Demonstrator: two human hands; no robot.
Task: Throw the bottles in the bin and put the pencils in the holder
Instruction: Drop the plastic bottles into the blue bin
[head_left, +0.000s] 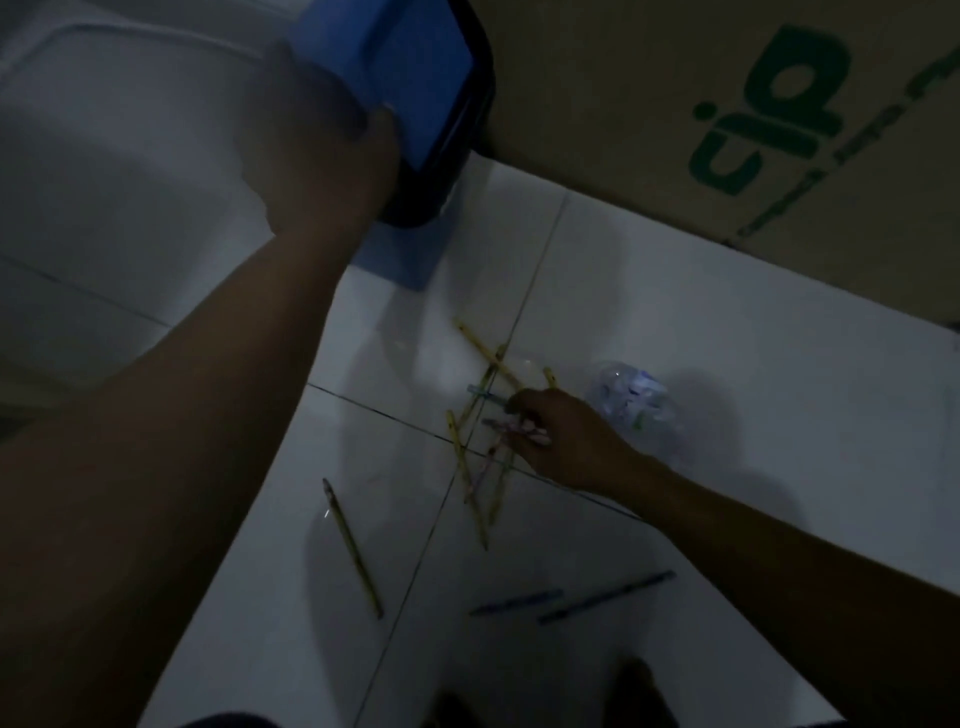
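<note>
My left hand (327, 150) grips the edge of the blue bin's lid (415, 88) at the top of the view. My right hand (561, 436) reaches down to a loose heap of pencils (483, 467) on the white tiled floor, its fingers closed on a pinkish pencil (519, 428). A crumpled clear plastic bottle (634, 400) lies just right of that hand. One yellow pencil (353, 548) lies alone to the left, and two blue pencils (602, 597) lie nearer to me. No holder is visible.
A large cardboard box (727, 130) with green print stands along the back right. A pale rounded surface (104, 156) fills the upper left. The scene is dim. My feet (639, 691) show at the bottom edge.
</note>
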